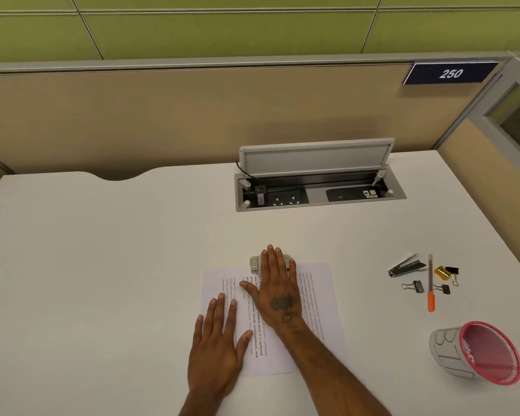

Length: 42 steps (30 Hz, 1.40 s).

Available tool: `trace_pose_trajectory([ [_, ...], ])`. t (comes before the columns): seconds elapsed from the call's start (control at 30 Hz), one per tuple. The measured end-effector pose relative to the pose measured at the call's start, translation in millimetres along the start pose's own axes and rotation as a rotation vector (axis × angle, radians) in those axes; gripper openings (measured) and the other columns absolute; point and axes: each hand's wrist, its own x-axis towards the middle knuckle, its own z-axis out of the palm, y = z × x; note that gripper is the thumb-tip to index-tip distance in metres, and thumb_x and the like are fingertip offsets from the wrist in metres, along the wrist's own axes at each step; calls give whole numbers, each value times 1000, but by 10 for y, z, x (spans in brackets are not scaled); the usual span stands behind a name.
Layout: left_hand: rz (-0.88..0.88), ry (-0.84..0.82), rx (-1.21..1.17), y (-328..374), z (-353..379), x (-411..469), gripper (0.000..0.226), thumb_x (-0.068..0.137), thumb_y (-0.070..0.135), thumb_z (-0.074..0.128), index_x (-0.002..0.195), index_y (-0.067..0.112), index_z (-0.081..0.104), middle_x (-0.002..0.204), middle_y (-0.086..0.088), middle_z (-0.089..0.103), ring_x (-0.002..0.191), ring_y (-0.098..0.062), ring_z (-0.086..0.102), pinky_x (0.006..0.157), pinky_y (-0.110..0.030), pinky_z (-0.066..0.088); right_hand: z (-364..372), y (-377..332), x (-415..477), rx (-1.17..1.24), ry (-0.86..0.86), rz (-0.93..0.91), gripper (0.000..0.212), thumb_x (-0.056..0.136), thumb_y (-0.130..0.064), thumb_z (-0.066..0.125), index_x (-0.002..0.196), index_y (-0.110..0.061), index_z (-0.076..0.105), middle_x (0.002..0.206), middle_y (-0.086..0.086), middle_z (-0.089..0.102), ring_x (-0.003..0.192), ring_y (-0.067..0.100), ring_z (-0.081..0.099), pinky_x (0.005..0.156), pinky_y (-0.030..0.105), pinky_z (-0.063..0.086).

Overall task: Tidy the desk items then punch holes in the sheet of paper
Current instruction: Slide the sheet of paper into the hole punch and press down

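While left hand [215, 340] flattens paper [315, 298]; right hand [278, 292] presses punch [255, 263]

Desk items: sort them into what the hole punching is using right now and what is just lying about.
In use:
- sheet of paper, flat on the desk
- hole punch at its far edge
- right hand pressing on the punch
- left hand flat on the paper

Lying about:
- stapler
- orange-capped pen
- binder clips
- yellow sharpener
- tipped-over pink mesh cup
- open power socket box

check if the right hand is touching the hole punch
Touching. The head view shows the right hand lying flat, its fingers draped directly over the hole punch at the paper's far edge.
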Motion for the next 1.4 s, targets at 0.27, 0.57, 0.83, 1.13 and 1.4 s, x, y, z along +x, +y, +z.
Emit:
trace_pose_trajectory([
  [0.27,8,13,-7,52,-66,0,74,94,66,18,153,21,26,161,-2,21,149,-13,2,118,-36,3,-25,29,96,11,-30,11,106,76,-80,-9,153,-13,17,162,6,20,150,22,12,121,48,-7],
  [0.57,-5,7,-16,79,-135,-19,74,94,66,17,153,22,25,161,-2,21,149,-9,-6,118,-34,1,-59,36,14,-20,-27,-30,105,77,-82,-1,155,-12,5,164,6,0,151,25,-2,118,49,-16],
  [0.83,3,0,-4,73,-133,-39,74,94,65,18,154,21,23,162,-1,19,149,-14,8,119,-33,-1,-200,35,-109,-49,2,-43,94,84,-77,13,154,-14,16,162,10,5,150,32,7,120,56,-3],
  [1.13,7,18,34,94,-150,-80,79,92,68,14,155,21,16,164,-2,10,151,-19,12,120,-38,-1,-276,526,-977,76,149,443,60,82,-41,69,128,-7,55,123,17,59,108,32,58,90,45,49],
  [1.4,-103,146,-6,194,-400,-152,86,88,70,23,150,11,33,159,-10,30,148,-26,26,120,-43,9,-352,700,-1280,189,105,627,65,86,-57,56,132,-11,46,125,8,52,113,23,50,91,33,48],
])
